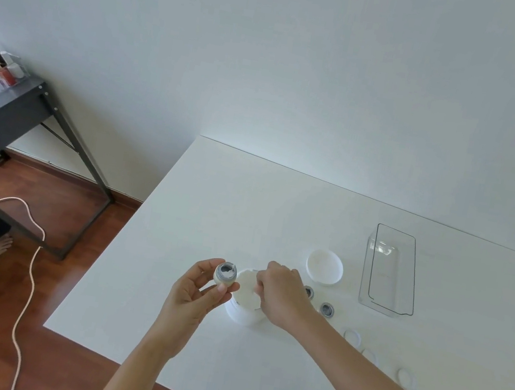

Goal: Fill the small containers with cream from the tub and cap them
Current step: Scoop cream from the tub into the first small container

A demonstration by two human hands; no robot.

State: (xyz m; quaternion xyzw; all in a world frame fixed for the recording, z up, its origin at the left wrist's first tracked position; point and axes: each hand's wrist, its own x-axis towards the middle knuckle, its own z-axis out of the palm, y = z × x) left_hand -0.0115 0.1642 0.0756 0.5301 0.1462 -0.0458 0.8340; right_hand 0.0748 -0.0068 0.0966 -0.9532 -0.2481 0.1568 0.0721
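Table (279, 218) white, w/ tub (244, 300), against pale wall (273, 45); wood floor (44, 211).

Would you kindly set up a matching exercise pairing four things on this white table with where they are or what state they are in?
Things:
1. Small jar
2. Tub
3. Tub lid
4. Clear box

Places or states:
A. Lying upturned on the table beyond the right hand
B. Held in the left hand, some cream inside
C. Standing farthest right, nothing visible inside
D. Open, right hand over it

Pairs: 1-B, 2-D, 3-A, 4-C
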